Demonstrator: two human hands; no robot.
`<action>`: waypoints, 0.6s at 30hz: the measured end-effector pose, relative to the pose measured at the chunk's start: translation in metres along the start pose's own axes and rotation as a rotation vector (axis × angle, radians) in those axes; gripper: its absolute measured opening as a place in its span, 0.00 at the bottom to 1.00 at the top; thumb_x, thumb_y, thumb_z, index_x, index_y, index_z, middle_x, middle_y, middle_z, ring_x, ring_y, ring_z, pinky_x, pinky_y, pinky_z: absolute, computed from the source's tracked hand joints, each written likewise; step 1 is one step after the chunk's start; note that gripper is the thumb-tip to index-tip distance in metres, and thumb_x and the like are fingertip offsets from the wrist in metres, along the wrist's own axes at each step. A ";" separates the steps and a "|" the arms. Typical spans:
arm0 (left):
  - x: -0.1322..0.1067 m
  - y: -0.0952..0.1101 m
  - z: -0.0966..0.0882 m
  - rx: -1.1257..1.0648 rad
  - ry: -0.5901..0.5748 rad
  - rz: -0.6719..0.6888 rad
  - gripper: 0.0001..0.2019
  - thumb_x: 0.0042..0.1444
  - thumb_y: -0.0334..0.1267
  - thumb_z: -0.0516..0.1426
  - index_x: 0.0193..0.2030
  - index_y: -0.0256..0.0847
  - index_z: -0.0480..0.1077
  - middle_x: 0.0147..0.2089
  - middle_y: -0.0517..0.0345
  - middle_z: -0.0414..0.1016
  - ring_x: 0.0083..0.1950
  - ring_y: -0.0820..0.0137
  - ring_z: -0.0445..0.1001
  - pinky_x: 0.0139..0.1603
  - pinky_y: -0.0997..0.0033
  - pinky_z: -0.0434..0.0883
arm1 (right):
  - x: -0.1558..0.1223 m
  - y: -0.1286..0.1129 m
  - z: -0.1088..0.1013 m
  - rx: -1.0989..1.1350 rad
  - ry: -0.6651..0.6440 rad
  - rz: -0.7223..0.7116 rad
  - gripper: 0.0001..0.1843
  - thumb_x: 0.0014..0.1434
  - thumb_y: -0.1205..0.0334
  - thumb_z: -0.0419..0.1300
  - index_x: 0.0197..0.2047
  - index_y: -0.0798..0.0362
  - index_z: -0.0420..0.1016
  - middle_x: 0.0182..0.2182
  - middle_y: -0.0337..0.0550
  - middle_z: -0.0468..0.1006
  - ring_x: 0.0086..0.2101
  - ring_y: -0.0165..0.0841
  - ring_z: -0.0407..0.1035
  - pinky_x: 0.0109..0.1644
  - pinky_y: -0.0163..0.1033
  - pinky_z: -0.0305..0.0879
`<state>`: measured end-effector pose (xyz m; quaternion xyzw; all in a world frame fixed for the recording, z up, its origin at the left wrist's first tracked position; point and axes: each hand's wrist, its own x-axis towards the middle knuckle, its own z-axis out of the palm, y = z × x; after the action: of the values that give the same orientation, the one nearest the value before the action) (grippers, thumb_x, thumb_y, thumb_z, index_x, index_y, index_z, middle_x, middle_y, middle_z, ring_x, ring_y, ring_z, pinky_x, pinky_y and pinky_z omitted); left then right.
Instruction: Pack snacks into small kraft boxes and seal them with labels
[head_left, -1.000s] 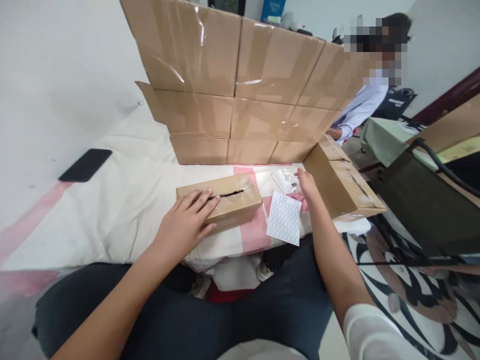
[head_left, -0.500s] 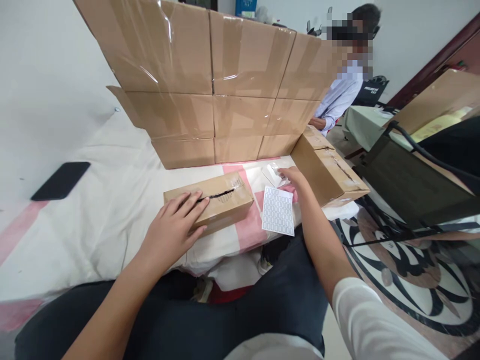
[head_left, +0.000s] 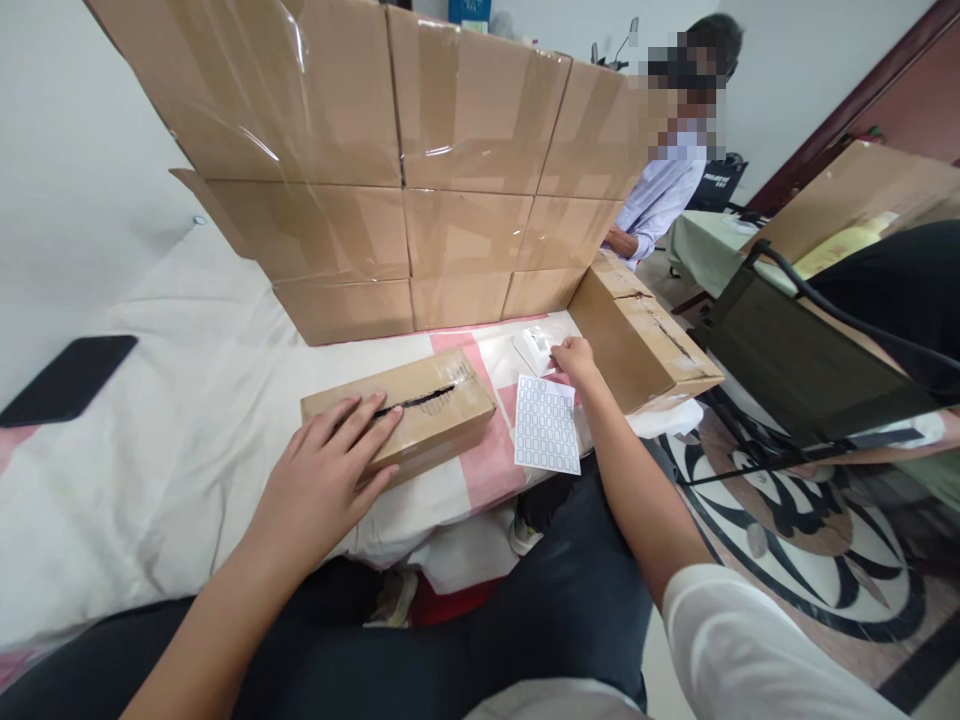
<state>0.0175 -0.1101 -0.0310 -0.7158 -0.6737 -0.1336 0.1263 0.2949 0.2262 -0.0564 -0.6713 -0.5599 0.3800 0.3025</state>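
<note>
My left hand point(head_left: 324, 482) lies flat with fingers spread on a small cardboard box point(head_left: 420, 398) that has a dark torn slit along its top. My right hand point(head_left: 574, 358) is curled in a pinch at the edge of a small clear plastic packet point(head_left: 531, 347) lying on the cloth. A white sheet of small blue-outlined labels point(head_left: 547, 437) lies just in front of that hand, between the small box and a larger side box point(head_left: 637, 335).
A wall of taped cardboard cartons point(head_left: 397, 170) stands behind on the white and pink cloth point(head_left: 187, 400). A black phone point(head_left: 64, 378) lies far left. Another person point(head_left: 664, 190) sits behind the cartons at right. A dark folding chair point(head_left: 795, 370) stands at right on a patterned floor.
The view has swung, shifting everything left in frame. My right hand has closed from reaching fingers into a pinch at the plastic packet. My left hand stays on the small box.
</note>
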 end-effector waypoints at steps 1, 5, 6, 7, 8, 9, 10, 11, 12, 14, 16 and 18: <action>0.000 0.000 0.000 -0.005 0.003 -0.002 0.26 0.68 0.45 0.53 0.71 0.45 0.63 0.75 0.52 0.60 0.70 0.47 0.64 0.60 0.47 0.68 | -0.004 0.002 0.002 0.026 0.017 -0.011 0.15 0.51 0.75 0.61 0.24 0.50 0.59 0.15 0.35 0.67 0.21 0.29 0.68 0.22 0.31 0.70; 0.001 0.000 -0.003 -0.008 0.015 0.004 0.26 0.68 0.45 0.52 0.71 0.45 0.63 0.74 0.51 0.61 0.69 0.47 0.64 0.60 0.46 0.68 | -0.015 0.007 0.007 0.136 0.052 -0.039 0.17 0.53 0.71 0.61 0.22 0.49 0.56 0.15 0.32 0.64 0.19 0.27 0.64 0.23 0.34 0.74; 0.002 0.000 -0.003 -0.005 0.018 0.008 0.26 0.68 0.45 0.52 0.71 0.45 0.63 0.74 0.51 0.62 0.69 0.47 0.64 0.60 0.46 0.68 | -0.016 0.008 0.008 0.162 0.054 -0.041 0.18 0.53 0.70 0.61 0.22 0.49 0.55 0.15 0.33 0.63 0.19 0.27 0.64 0.23 0.34 0.75; 0.002 0.000 -0.003 -0.002 0.022 0.010 0.26 0.68 0.45 0.52 0.71 0.45 0.63 0.74 0.51 0.62 0.69 0.47 0.64 0.60 0.46 0.68 | -0.017 0.009 0.008 0.185 0.054 -0.039 0.20 0.54 0.68 0.62 0.21 0.49 0.54 0.15 0.33 0.63 0.19 0.26 0.64 0.23 0.34 0.75; 0.002 0.000 -0.003 -0.001 0.024 0.013 0.26 0.68 0.45 0.53 0.71 0.46 0.62 0.74 0.51 0.62 0.69 0.47 0.64 0.60 0.46 0.67 | -0.016 0.009 0.008 0.207 0.052 -0.034 0.21 0.54 0.67 0.63 0.21 0.49 0.53 0.15 0.33 0.63 0.19 0.26 0.63 0.24 0.34 0.75; 0.001 -0.001 -0.003 -0.002 0.024 0.015 0.26 0.68 0.44 0.53 0.71 0.46 0.62 0.74 0.52 0.61 0.69 0.46 0.64 0.59 0.46 0.67 | -0.015 0.010 0.008 0.227 0.049 -0.027 0.23 0.54 0.66 0.64 0.22 0.48 0.51 0.15 0.33 0.64 0.19 0.26 0.63 0.24 0.33 0.76; 0.001 -0.001 -0.003 -0.005 0.023 0.015 0.27 0.68 0.44 0.53 0.72 0.47 0.61 0.74 0.52 0.61 0.69 0.46 0.64 0.59 0.46 0.67 | -0.014 0.011 0.008 0.245 0.044 -0.017 0.24 0.55 0.66 0.65 0.22 0.48 0.50 0.15 0.32 0.64 0.19 0.25 0.63 0.24 0.33 0.76; 0.001 -0.001 -0.003 -0.008 0.022 0.015 0.27 0.68 0.44 0.53 0.73 0.47 0.59 0.75 0.52 0.60 0.69 0.46 0.64 0.59 0.46 0.67 | -0.013 0.012 0.007 0.262 0.036 -0.007 0.25 0.55 0.65 0.65 0.22 0.48 0.49 0.15 0.32 0.64 0.19 0.25 0.63 0.24 0.34 0.76; 0.001 -0.001 -0.003 -0.012 0.020 0.016 0.28 0.68 0.44 0.53 0.73 0.48 0.58 0.75 0.52 0.60 0.69 0.45 0.63 0.59 0.45 0.66 | -0.011 0.013 0.007 0.276 0.027 0.004 0.25 0.55 0.66 0.66 0.22 0.48 0.49 0.15 0.32 0.64 0.19 0.25 0.63 0.25 0.34 0.76; 0.000 -0.001 -0.003 -0.022 0.020 0.014 0.30 0.68 0.44 0.53 0.75 0.48 0.54 0.75 0.52 0.59 0.70 0.45 0.63 0.59 0.44 0.66 | -0.008 0.015 0.005 0.298 0.005 0.022 0.25 0.55 0.67 0.65 0.23 0.49 0.49 0.15 0.32 0.65 0.20 0.26 0.66 0.26 0.34 0.77; 0.000 0.000 -0.003 -0.042 0.024 0.014 0.31 0.68 0.44 0.52 0.76 0.49 0.53 0.75 0.52 0.59 0.69 0.44 0.63 0.59 0.43 0.66 | -0.006 0.016 0.002 0.338 -0.016 0.043 0.25 0.53 0.69 0.66 0.22 0.49 0.49 0.15 0.33 0.65 0.21 0.27 0.69 0.28 0.34 0.78; 0.001 -0.001 -0.003 -0.061 0.023 0.009 0.31 0.68 0.45 0.52 0.76 0.50 0.52 0.75 0.53 0.59 0.69 0.44 0.64 0.59 0.42 0.65 | -0.006 0.017 -0.001 0.376 -0.043 0.054 0.25 0.53 0.71 0.65 0.22 0.49 0.49 0.15 0.33 0.66 0.22 0.28 0.72 0.28 0.34 0.78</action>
<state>0.0168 -0.1106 -0.0279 -0.7208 -0.6645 -0.1619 0.1127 0.3035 0.2172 -0.0689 -0.6094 -0.4670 0.5002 0.4004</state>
